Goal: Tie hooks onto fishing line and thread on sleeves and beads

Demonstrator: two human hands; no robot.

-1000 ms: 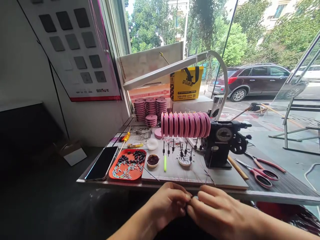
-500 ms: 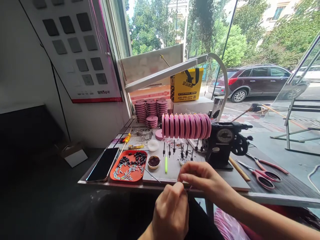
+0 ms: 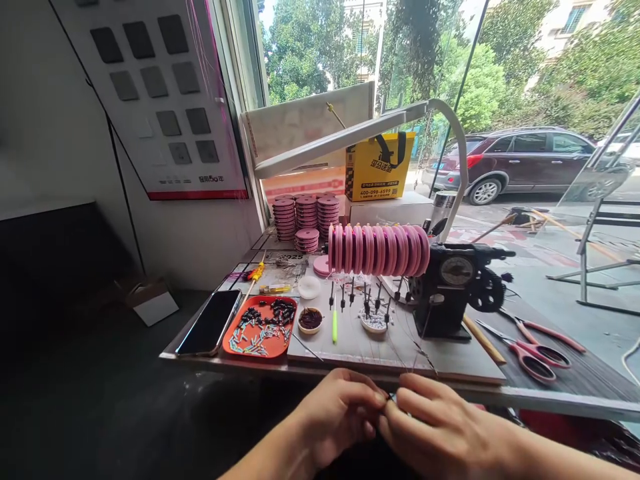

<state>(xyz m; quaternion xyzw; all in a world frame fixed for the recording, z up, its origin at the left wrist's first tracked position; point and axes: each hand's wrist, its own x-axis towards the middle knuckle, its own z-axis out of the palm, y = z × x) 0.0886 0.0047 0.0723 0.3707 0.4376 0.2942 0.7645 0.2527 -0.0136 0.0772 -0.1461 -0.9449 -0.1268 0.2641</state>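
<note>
Just past the front edge of the table, my left hand (image 3: 345, 417) and my right hand (image 3: 435, 423) meet fingertip to fingertip. Both are closed in a pinch. A tiny dark piece (image 3: 391, 397) shows between them, too small to name. Fine threads run up from near my right fingers toward the board (image 3: 345, 357). On that board lie a bright green stick-like tool (image 3: 335, 327), a small dish of dark bits (image 3: 311, 320) and a dish of whitish bits (image 3: 374, 321). Several thin black pins (image 3: 367, 305) stand around the second dish.
Behind the board, a black winding machine (image 3: 445, 293) carries a row of pink spools (image 3: 377, 250). On the left are a phone (image 3: 210, 323) and an orange tray (image 3: 260, 327) of small parts. Scissors (image 3: 533, 353) and pliers (image 3: 550, 335) lie right. Spool stacks (image 3: 307, 212) stand behind.
My hands have come down and drawn level, fingertips touching. My right hand has dropped from over the board's edge, uncovering the dish of whitish bits. The view has shifted slightly.
</note>
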